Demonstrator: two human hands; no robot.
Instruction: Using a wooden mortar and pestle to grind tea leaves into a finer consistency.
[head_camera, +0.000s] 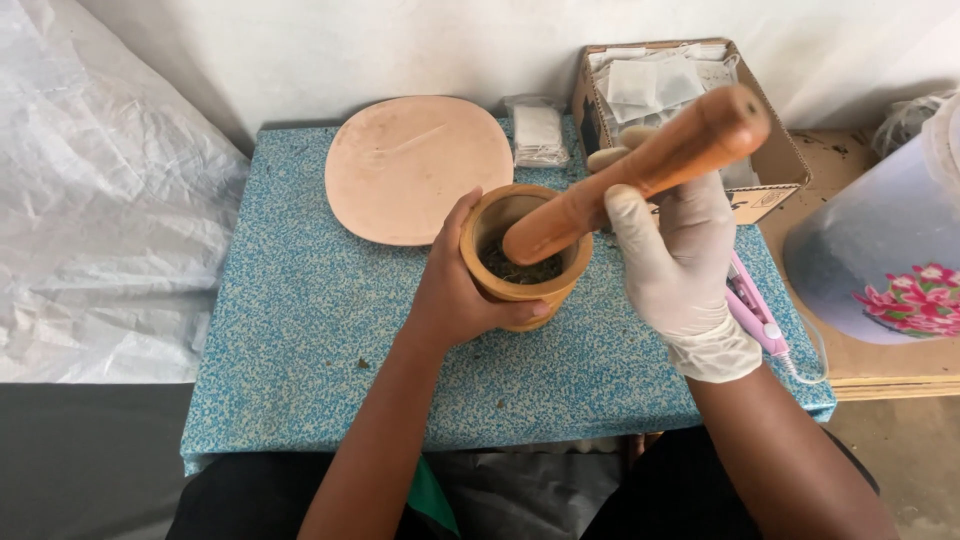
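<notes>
The wooden mortar (525, 245), just in front of the round board (415, 165), is gripped by the bare left hand (455, 285), while the pestle (640, 170), tilted into it, is clasped by the gloved right hand (680, 255).

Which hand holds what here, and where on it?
Left hand, bare, wraps the outer wall of the wooden mortar, thumb at the front. Right hand, gloved, grips the wooden pestle around mid-shaft; its tip is inside the mortar.
</notes>
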